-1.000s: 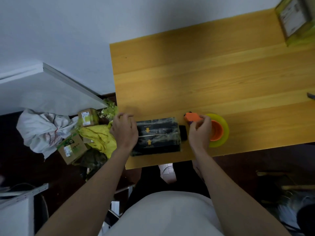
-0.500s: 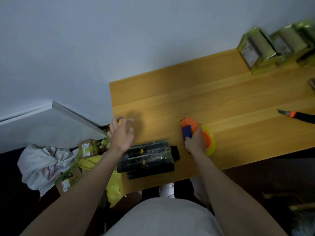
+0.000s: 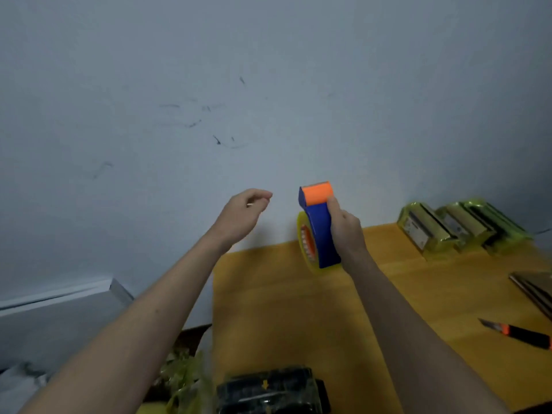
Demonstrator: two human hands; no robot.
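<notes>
Holds nothing visible in the loose, curled grip of the left hand (image 3: 242, 213), lifted at nine o'clock of the tool, probably free to catch the tape end. Wraps the right hand (image 3: 348, 231) in a firm grip around the blue-and-orange plastic tape dispenser (image 3: 321, 234), raised above the yellow wooden worktop (image 3: 268, 309). Leaves the black film-wrapped parcel (image 3: 268, 389) at six o'clock by the near edge, with open board between. Worth minding the orange-and-black utility knife (image 3: 519, 336) at four o'clock.
</notes>
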